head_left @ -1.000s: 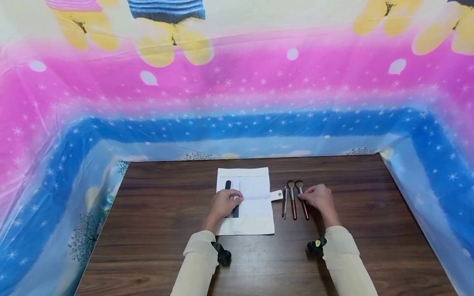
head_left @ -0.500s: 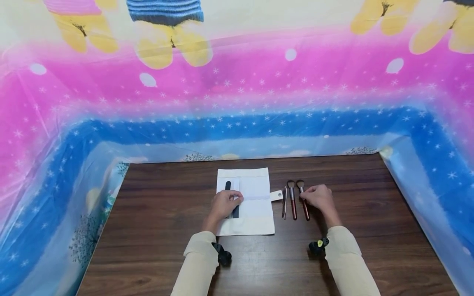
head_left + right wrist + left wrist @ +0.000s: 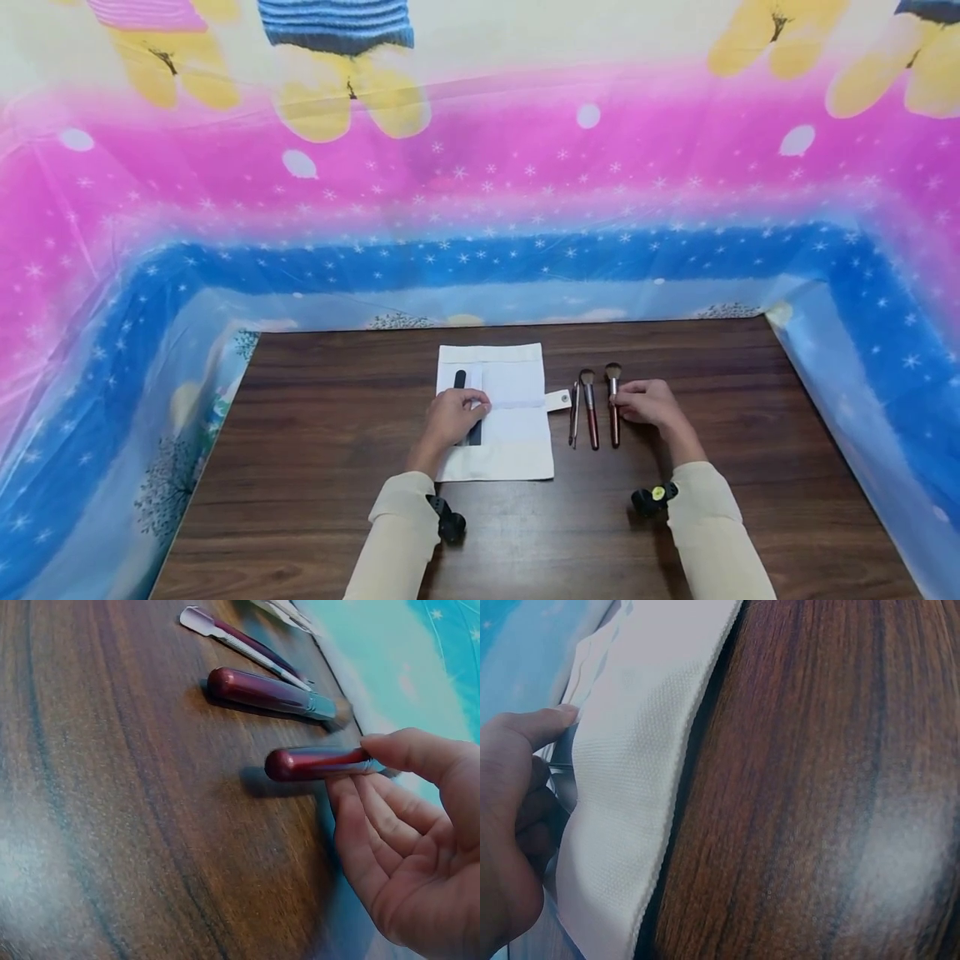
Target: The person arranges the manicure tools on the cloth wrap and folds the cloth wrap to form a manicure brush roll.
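In the head view my right hand pinches a makeup brush with a dark red handle. The right wrist view shows that brush between thumb and fingers, its handle end just off the table. A second makeup brush lies to its left, beside two thin metal tools. My left hand is over an opened white cloth pouch and pinches its inner layer; in the left wrist view the thumb touches the cloth. A black strip-like tool lies in the pouch, partly covered by that hand.
The pouch's snap tab points right, towards the thin tools. All lie on a dark wooden table. A printed cloth backdrop rises at the table's back and sides.
My right hand has shifted slightly right with the brush, which has turned more upright in the view and stands further from the second brush. The left hand stays on the pouch.
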Available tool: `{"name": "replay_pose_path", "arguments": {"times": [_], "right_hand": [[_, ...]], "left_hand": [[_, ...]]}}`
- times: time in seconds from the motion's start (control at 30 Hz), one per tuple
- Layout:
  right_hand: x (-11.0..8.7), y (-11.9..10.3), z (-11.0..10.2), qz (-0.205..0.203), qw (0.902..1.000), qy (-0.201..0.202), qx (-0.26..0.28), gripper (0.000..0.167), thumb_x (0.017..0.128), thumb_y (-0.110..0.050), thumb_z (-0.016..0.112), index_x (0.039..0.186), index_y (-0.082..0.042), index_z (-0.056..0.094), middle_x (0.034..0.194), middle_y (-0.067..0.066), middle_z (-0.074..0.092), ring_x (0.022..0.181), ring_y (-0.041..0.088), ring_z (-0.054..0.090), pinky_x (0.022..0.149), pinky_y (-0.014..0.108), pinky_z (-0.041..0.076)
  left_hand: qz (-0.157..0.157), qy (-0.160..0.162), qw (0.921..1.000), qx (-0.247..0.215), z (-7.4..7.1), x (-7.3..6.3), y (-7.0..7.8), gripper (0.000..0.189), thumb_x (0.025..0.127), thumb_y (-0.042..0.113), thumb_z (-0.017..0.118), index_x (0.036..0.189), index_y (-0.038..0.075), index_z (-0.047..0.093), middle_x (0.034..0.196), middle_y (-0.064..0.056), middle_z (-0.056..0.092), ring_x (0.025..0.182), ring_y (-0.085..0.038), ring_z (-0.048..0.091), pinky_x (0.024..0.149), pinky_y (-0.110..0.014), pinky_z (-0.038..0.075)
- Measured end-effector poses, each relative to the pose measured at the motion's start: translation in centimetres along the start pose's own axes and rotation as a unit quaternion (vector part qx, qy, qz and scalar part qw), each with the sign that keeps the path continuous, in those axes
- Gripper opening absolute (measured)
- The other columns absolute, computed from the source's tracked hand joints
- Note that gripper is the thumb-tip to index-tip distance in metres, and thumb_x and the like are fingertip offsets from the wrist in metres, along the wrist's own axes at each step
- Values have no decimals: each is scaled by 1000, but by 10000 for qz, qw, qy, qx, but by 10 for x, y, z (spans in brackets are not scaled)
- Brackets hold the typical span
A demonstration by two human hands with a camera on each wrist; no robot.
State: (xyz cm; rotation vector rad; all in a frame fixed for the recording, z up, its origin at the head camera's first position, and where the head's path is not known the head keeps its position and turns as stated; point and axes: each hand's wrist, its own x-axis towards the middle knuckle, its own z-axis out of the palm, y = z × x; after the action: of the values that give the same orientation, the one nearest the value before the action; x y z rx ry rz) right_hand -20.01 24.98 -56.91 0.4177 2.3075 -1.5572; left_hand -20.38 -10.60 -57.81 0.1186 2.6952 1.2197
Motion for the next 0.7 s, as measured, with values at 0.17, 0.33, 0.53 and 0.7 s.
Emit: {"name": "replay_pose_path", "arguments": {"times": [0.17,0.33,0.53,0.7], "right_hand": [[1,-4,-3,27,9993,-129,357,39,96,-16,69,124,10,62,80,-9,71,72,4,67,71,22,58],[2,-11,-4,-5,9990,-129,429,42,97,-21,69,128,6,62,84,-11,71,76,4,66,74,21,57],[2,-19,-2,-261,9973,-151,665,47,97,-21,70,132,9,59,85,-13,71,78,2,66,76,21,57],[2,-27,2,-355,9955,-134,872,46,96,-19,70,132,9,59,83,-15,70,77,0,66,76,19,57]], "left_hand": [[12,-42,10000,7,-1,0,-1,9,95,26,71,95,22,79,52,8,38,46,-11,35,50,-26,29],[44,8,10000,57,0,0,-1,8,95,26,71,95,22,78,53,8,39,47,-11,35,51,-27,28],[68,24,9999,113,-1,0,0,8,95,26,72,95,22,78,53,8,39,47,-11,36,51,-27,29],[6,16,9999,106,-1,0,0,8,95,27,72,94,22,78,53,9,39,47,-11,36,52,-26,30]]}}
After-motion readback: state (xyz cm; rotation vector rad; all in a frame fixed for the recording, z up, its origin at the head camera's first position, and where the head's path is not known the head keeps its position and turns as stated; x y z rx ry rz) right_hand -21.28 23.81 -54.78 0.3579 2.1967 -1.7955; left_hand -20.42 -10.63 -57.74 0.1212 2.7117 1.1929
